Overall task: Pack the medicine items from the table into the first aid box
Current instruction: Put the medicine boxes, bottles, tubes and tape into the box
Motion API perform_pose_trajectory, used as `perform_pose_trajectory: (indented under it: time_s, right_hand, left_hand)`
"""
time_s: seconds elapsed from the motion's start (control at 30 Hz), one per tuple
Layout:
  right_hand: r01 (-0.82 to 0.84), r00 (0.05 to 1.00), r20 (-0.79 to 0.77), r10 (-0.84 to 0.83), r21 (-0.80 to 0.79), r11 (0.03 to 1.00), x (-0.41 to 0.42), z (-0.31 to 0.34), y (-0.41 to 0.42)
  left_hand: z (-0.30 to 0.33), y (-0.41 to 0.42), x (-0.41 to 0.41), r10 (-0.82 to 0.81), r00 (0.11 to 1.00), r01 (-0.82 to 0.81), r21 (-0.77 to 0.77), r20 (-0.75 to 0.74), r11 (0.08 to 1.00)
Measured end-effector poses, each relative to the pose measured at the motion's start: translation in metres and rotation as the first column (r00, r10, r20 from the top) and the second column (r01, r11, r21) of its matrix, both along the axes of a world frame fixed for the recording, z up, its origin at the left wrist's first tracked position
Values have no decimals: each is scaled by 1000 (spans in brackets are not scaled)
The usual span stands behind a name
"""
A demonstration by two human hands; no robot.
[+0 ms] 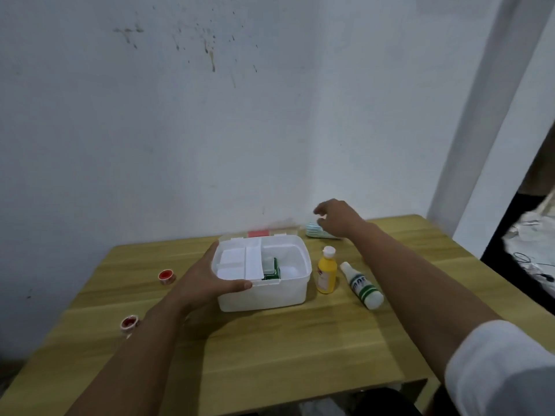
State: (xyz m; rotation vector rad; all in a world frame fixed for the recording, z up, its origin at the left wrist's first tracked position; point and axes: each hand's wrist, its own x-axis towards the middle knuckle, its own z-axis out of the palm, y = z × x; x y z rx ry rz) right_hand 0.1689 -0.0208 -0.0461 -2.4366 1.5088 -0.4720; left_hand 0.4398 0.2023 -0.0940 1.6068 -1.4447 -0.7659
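The white first aid box [264,295] stands open in the middle of the wooden table [270,349], with a white tray insert and a green packet [271,270] inside. My left hand [207,279] grips the box's front left corner. My right hand [336,219] hovers at the back of the table, fingers spread, just above a pale blue-and-white packet [315,232]. A yellow bottle [326,271] stands right of the box. A white bottle with green bands [362,285] lies beside it. Two red tape rolls [166,276] [129,323] sit to the left.
The box's lid with a red label [258,234] lies flat behind the box against the grey wall. The table's right edge borders a dark gap with cluttered white things [531,250] beyond.
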Motion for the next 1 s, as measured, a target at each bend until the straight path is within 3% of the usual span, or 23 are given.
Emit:
perform_pose_trajectory:
  time_s: [0.1, 0.23, 0.37, 0.5, 0.73, 0.9, 1.0]
  right_hand:
    - [97, 975, -205, -79, 77, 992, -18, -23, -23]
    - [129, 952, -291, -92, 111, 985, -29, -49, -43]
    - [165, 934, -315, -169, -39, 985, -28, -64, -46]
    - [137, 945, -278, -173, -146, 980, -23, -68, -44]
    - [111, 976, -181, -122, -68, 991, -22, -76, -47]
    - [83, 995, 65, -78, -80, 993, -20, -25, -37]
    - [-17, 983, 179, 33, -91, 996, -12, 23, -18]
  left_hand:
    - [0, 1, -1, 2, 1000, -2, -2, -19, 1000]
    - [-4, -1, 2, 7, 1000, -7, 0, -30, 1000]
    - [-2, -1, 1, -5, 999, 5, -2, -39, 1000]
    - [0, -1, -2, -4, 1000, 4, 11, -24, 1000]
    - [-2, -2, 0, 3, 1000, -2, 22, -20, 1000]
    - [-5, -6, 4, -9, 1000, 9, 16, -1, 1000]
    - [-7, -6, 5, -12, 1000, 12, 12, -12, 1000]
